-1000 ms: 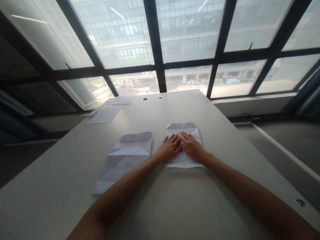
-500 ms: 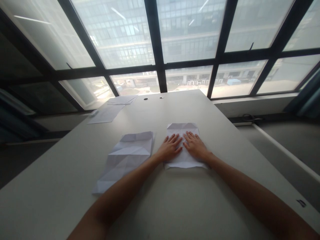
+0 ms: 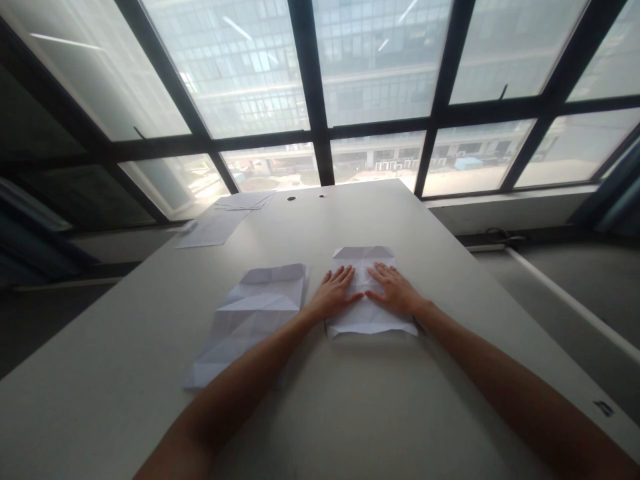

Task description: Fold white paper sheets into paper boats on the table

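Can see a creased paper sheet (image 3: 369, 317) flat on the white table (image 3: 350, 420), straight ahead of the person. Points its folded far end toward the windows (image 3: 375, 60), with the long axis seemingly running away from the person and with a wavy, slightly lifted near edge. Find the left hand (image 3: 339, 293) on its left part and the right hand (image 3: 393, 287) on its right part, both flat with fingers spread wide and thumb tips close together. Cannot make out the creases beneath them. Just to the left, find a second creased sheet (image 3: 260, 310), crossed and partly hidden by the left forearm (image 3: 260, 363). Farther off, at the table's left edge, note loose paper sheets (image 3: 210, 230) bearing a small pale object (image 3: 187, 227), too blurred to name. Near the right edge, note a dark mark (image 3: 603, 408), also unclear. Loses both arms at the lower border.
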Available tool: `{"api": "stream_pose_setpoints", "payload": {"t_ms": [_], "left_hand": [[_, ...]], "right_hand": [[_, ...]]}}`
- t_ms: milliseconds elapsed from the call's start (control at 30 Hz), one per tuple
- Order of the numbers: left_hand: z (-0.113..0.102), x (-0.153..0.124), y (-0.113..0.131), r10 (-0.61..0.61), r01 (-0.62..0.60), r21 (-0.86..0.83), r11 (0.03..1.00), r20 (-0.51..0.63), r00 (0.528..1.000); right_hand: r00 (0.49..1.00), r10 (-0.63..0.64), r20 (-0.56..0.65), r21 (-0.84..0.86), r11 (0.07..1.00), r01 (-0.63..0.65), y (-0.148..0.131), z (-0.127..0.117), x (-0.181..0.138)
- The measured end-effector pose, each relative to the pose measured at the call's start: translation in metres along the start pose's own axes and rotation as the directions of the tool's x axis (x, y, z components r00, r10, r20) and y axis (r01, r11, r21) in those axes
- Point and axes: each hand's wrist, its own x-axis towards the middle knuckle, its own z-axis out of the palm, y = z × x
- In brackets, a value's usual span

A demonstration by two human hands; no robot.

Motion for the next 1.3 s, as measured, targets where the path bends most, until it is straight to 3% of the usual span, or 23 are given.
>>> {"api": "stream_pose_setpoints", "payload": {"t_ms": [133, 333, 633, 800, 933, 1067, 1200, 1300], "left_hand": [[-0.001, 0.0, 0.0, 0.0, 0.0, -0.004, 1.0, 0.008, 1.0], [-0.006, 0.002, 0.002, -0.025, 0.025, -0.029, 0.999, 0.018, 1.0], [-0.006, 0.002, -0.002, -0.12, 0.085, -0.236, 0.968, -0.139, 0.983], [-0.003, 0.009, -0.01, -0.261, 0.134, -0.497, 0.857, -0.195, 0.945], [-0.004, 0.012, -0.017, -0.39, 0.123, -0.682, 0.721, -0.253, 0.885], [-0.008, 0.011, -0.019, -0.465, 0.104, -0.747, 0.656, -0.291, 0.836], [-0.012, 0.01, -0.013, -0.498, 0.074, -0.686, 0.724, -0.445, 0.744], [-0.014, 0.009, -0.009, -0.508, 0.06, -0.648, 0.759, -0.533, 0.677]], "right_hand": [[0.989, -0.131, 0.068, 0.067, 0.99, 0.126, 0.011, -0.007, -0.001], [0.991, -0.125, 0.042, 0.096, 0.988, 0.121, 0.013, -0.012, 0.002], [0.991, -0.065, -0.117, 0.074, 0.994, 0.074, 0.006, -0.013, 0.002], [0.983, 0.04, -0.179, 0.082, 0.996, -0.026, 0.007, -0.011, 0.002], [0.947, 0.129, -0.296, 0.207, 0.976, -0.068, 0.009, -0.01, 0.001], [0.858, 0.231, -0.458, 0.477, 0.879, 0.018, 0.01, -0.01, 0.002], [0.748, 0.437, -0.499, 0.678, 0.735, 0.023, 0.008, -0.013, 0.004], [0.782, 0.512, -0.356, 0.835, 0.55, 0.021, 0.006, -0.013, 0.004]]}}
